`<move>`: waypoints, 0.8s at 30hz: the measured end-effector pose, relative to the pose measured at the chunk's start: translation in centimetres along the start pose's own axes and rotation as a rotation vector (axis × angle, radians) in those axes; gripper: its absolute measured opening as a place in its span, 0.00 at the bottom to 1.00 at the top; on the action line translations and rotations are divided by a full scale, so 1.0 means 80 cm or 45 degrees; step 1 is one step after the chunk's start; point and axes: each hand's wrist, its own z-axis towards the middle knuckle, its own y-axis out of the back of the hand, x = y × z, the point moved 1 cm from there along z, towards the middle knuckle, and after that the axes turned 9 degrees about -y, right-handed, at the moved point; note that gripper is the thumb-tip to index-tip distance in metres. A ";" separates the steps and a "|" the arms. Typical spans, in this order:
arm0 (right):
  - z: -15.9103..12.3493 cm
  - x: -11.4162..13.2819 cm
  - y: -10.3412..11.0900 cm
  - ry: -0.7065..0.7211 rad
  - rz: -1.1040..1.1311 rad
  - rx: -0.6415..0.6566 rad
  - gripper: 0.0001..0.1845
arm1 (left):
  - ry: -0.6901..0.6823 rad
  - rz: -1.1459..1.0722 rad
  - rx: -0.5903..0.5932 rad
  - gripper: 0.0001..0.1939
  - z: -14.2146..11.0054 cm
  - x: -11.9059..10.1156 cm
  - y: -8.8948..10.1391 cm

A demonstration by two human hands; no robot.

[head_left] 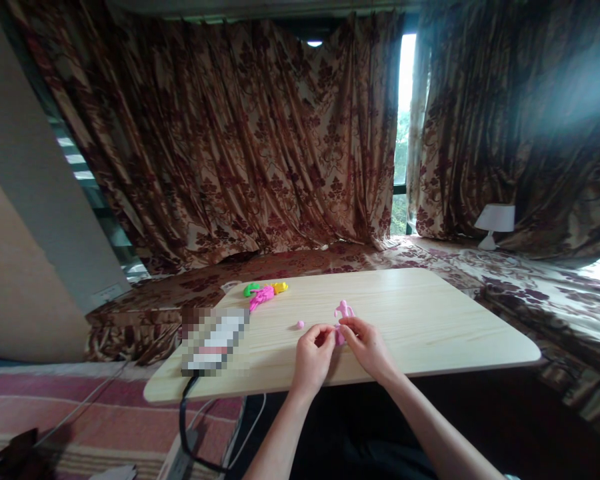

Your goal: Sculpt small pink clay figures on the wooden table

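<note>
At the front middle of the table, both hands meet around a pink clay-like piece point(339, 336). My left hand point(314, 355) pinches its left side with thumb and fingertips. From the right, my right hand point(369, 345) closes its thumb and forefinger on the same piece, hiding part of it. Just behind the fingers is a lighter pink shape point(345, 309) with thin, limb-like parts; whether it joins the held piece, I cannot tell. A small pink ball point(301, 325) lies on the tabletop to the left, apart from my hands.
On the pale wooden table point(430, 320), green point(252, 289), bright pink point(263, 295) and yellow point(280, 287) items lie bunched at the back left. A blurred-out object point(217, 341) with a black cable point(183, 417) sits at the left edge. A white lamp point(496, 219) stands beyond, before patterned curtains.
</note>
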 end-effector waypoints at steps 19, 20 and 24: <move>0.002 -0.009 -0.002 0.011 0.000 0.059 0.12 | 0.024 -0.099 0.005 0.08 0.001 0.001 0.000; 0.002 -0.009 -0.002 0.012 0.009 0.062 0.11 | 0.017 -0.079 0.016 0.08 0.001 0.001 0.000; 0.003 -0.011 -0.003 -0.013 0.045 0.048 0.11 | 0.015 -0.008 0.004 0.08 0.002 0.000 0.000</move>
